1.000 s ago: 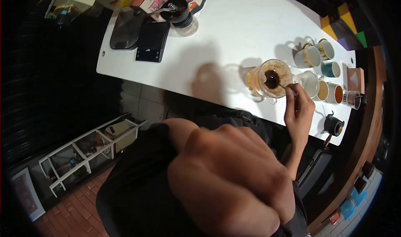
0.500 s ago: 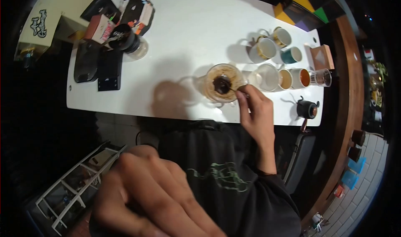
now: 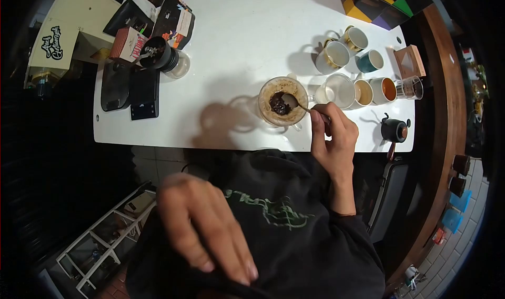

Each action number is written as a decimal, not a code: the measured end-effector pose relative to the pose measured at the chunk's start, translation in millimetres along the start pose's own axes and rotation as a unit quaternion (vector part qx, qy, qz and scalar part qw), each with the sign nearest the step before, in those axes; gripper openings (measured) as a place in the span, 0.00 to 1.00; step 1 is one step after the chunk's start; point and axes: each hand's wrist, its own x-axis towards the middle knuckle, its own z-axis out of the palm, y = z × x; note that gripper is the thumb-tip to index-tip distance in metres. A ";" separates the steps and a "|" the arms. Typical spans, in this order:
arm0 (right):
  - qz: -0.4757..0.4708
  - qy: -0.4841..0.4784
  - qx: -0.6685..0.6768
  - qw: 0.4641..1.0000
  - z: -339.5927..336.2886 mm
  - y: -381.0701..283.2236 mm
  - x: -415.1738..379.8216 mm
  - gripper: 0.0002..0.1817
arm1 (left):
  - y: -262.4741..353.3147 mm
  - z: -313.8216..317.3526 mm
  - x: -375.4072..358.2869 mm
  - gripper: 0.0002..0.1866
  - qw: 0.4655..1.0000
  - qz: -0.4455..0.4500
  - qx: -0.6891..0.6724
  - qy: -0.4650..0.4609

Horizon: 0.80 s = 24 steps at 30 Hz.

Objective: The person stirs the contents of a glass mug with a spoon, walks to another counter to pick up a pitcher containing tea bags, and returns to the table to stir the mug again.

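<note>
White and black dominate my view — brighter colours sit toward the edges.
I see a white table (image 3: pixel 226 46) and a black sweatshirt (image 3: pixel 252 175) with a green line print (image 3: pixel 286 215). Dark brown, nearly black grounds (image 3: pixel 279 103) show against tan smears in the clear dripper (image 3: pixel 269 86). The teal mug (image 3: pixel 370 61) is pale inside, the white mug (image 3: pixel 375 86) beside it orange inside. The patchwork box (image 3: pixel 386 7) mixes yellow, black, green and purple. I make out a black pot (image 3: pixel 392 130) with a reddish-brown handle (image 3: pixel 391 151) — and black lettering (image 3: pixel 51 42) on a cream box (image 3: pixel 79 15).
</note>
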 end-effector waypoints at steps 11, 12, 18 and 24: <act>-0.046 -0.009 -0.050 0.998 8.8 14.0 -3.7 0.05 | -89.5 -102.5 -122.7 0.41 0.732 -0.168 0.517 0.411; -0.046 -0.007 -0.054 0.997 10.8 15.8 -4.1 0.05 | -103.1 -108.5 -135.0 0.50 0.727 -0.191 0.522 0.405; 0.013 -0.011 -0.003 1.000 19.7 19.8 -8.6 0.05 | -144.0 -105.9 -124.8 0.56 0.664 -0.190 0.606 0.394; 0.081 -0.007 0.066 0.995 18.5 20.6 -9.0 0.06 | -170.6 -120.8 -133.4 0.51 0.671 -0.185 0.594 0.404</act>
